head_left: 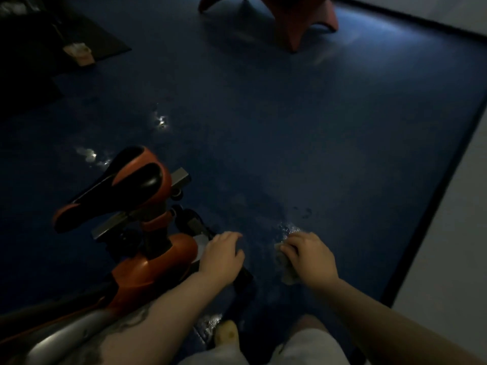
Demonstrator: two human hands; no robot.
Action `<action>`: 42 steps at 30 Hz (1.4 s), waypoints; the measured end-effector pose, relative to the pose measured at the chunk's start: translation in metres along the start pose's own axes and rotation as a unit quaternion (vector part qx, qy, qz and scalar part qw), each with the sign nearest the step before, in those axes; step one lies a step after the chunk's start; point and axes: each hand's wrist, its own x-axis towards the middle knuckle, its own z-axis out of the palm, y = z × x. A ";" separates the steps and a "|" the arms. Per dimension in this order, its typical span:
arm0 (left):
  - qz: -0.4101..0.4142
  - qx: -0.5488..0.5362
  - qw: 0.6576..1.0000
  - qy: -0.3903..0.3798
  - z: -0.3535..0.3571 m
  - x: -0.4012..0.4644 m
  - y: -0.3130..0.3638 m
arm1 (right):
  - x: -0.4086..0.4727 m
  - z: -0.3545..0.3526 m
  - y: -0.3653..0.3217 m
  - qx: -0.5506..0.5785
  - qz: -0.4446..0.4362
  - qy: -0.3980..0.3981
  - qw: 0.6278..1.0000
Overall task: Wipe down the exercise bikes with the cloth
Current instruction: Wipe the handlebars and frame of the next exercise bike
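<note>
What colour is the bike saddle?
Black with orange trim: the saddle, clearest in the head view.

The floor mat filling most of the frame is deep blue with a black border along its right edge, and pale glints of light speckle it at centre left. Beyond the border, at far right, the floor is light grey. The exercise bike at lower left has an orange body and a saddle in orange and black — with a silver-grey frame tube at the bottom left. The cloth at lower centre is pale grey-beige. At top centre stands a reddish-brown base — dull and unpatterned.
</note>
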 end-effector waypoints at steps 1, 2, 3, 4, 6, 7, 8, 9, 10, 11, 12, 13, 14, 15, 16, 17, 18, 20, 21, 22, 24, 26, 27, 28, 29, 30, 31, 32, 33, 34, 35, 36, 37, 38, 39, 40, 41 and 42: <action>-0.004 -0.002 1.000 0.001 -0.002 0.010 0.005 | 0.013 -0.005 0.005 0.002 -0.003 0.000 1.000; -0.008 -0.002 1.000 -0.001 -0.002 0.022 0.010 | 0.027 -0.010 0.011 0.003 -0.006 -0.001 1.000; -0.012 -0.002 1.000 -0.003 -0.002 0.035 0.014 | 0.042 -0.013 0.017 0.003 -0.009 -0.003 1.000; -0.015 -0.005 1.000 -0.003 -0.001 0.049 0.019 | 0.058 -0.017 0.024 0.001 -0.016 -0.003 1.000; -0.027 -0.014 0.999 0.011 0.000 0.080 0.028 | 0.094 -0.023 0.040 -0.011 -0.031 -0.007 0.999; -0.039 -0.022 0.999 0.022 0.000 0.095 0.033 | 0.112 -0.027 0.047 -0.017 -0.041 -0.015 0.999; -0.052 -0.030 0.998 0.034 0.000 0.110 0.038 | 0.131 -0.031 0.054 -0.021 -0.054 -0.023 0.998; -0.066 -0.040 0.996 0.043 0.001 0.126 0.043 | 0.151 -0.037 0.059 -0.025 -0.069 -0.031 0.997; -0.083 -0.050 0.994 0.049 0.002 0.141 0.049 | 0.171 -0.045 0.066 -0.028 -0.084 -0.039 0.995; -0.101 -0.061 0.992 0.053 0.003 0.155 0.056 | 0.191 -0.054 0.072 -0.029 -0.100 -0.045 0.994; -0.116 -0.072 0.989 0.056 0.004 0.169 0.064 | 0.210 -0.062 0.078 -0.030 -0.115 -0.050 0.992; -0.129 -0.083 0.986 0.060 0.004 0.183 0.072 | 0.230 -0.070 0.084 -0.033 -0.129 -0.054 0.990; -0.143 -0.096 0.983 0.065 0.004 0.197 0.080 | 0.248 -0.078 0.089 -0.038 -0.141 -0.057 0.988; -0.154 -0.108 0.979 0.074 0.002 0.210 0.089 | 0.266 -0.086 0.094 -0.042 -0.154 -0.060 0.985; -0.165 -0.119 0.975 0.085 0.000 0.222 0.097 | 0.283 -0.092 0.097 -0.045 -0.166 -0.062 0.983; -0.175 -0.127 0.972 0.096 -0.003 0.232 0.103 | 0.300 -0.097 0.099 -0.046 -0.174 -0.066 0.981; -0.186 -0.134 0.967 0.107 -0.006 0.241 0.107 | 0.316 -0.101 0.099 -0.046 -0.179 -0.074 0.980; -0.212 -0.149 0.958 0.126 -0.013 0.254 0.107 | 0.345 -0.106 0.092 -0.047 -0.195 -0.084 0.976; -0.225 -0.151 0.953 0.133 -0.017 0.259 0.104 | 0.359 -0.105 0.086 -0.048 -0.210 -0.085 0.973; -0.238 -0.152 0.949 0.137 -0.022 0.265 0.098 | 0.372 -0.103 0.078 -0.049 -0.225 -0.090 0.969; -0.270 -0.157 0.938 0.149 -0.033 0.280 0.083 | 0.398 -0.097 0.059 -0.046 -0.249 -0.108 0.961; -0.293 -0.160 0.927 0.171 -0.044 0.297 0.067 | 0.423 -0.088 0.039 -0.069 -0.294 -0.128 0.945; -0.301 -0.163 0.922 0.182 -0.049 0.306 0.059 | 0.434 -0.082 0.028 -0.091 -0.321 -0.132 0.934; -0.309 -0.167 0.917 0.190 -0.055 0.316 0.051 | 0.447 -0.076 0.016 -0.103 -0.345 -0.134 0.923; -0.315 -0.172 0.912 0.197 -0.061 0.327 0.042 | 0.459 -0.072 0.003 -0.097 -0.362 -0.135 0.917; -0.319 -0.175 0.909 0.201 -0.068 0.337 0.033 | 0.472 -0.068 -0.012 -0.086 -0.370 -0.135 0.915; -0.325 -0.178 0.906 0.204 -0.077 0.348 0.024 | 0.485 -0.066 -0.027 -0.074 -0.373 -0.135 0.915; -0.332 -0.182 0.902 0.207 -0.085 0.357 0.013 | 0.498 -0.062 -0.042 -0.061 -0.370 -0.140 0.917; -0.339 -0.188 0.898 0.209 -0.094 0.365 0.004 | 0.511 -0.059 -0.055 -0.060 -0.371 -0.153 0.914; -0.346 -0.192 0.893 0.213 -0.102 0.372 -0.006 | 0.524 -0.055 -0.068 -0.065 -0.381 -0.164 0.908; -0.351 -0.190 0.891 0.217 -0.111 0.379 -0.016 | 0.538 -0.051 -0.081 -0.074 -0.391 -0.170 0.901; -0.356 -0.183 0.891 0.215 -0.122 0.386 -0.028 | 0.551 -0.047 -0.096 -0.076 -0.396 -0.176 0.898; -0.362 -0.182 0.887 0.222 -0.132 0.393 -0.041 | 0.564 -0.045 -0.111 -0.064 -0.399 -0.182 0.897; -0.372 -0.185 0.880 0.230 -0.141 0.399 -0.053 | 0.576 -0.042 -0.125 -0.050 -0.399 -0.188 0.896; -0.383 -0.190 0.873 0.236 -0.150 0.404 -0.062 | 0.587 -0.039 -0.137 -0.042 -0.400 -0.196 0.895; -0.393 -0.196 0.865 0.243 -0.158 0.407 -0.069 | 0.597 -0.037 -0.149 -0.039 -0.402 -0.201 0.893; -0.401 -0.198 0.859 0.250 -0.166 0.411 -0.075 | 0.606 -0.034 -0.161 -0.041 -0.407 -0.203 0.890; -0.408 -0.197 0.855 0.254 -0.173 0.416 -0.082 | 0.617 -0.030 -0.173 -0.040 -0.413 -0.204 0.887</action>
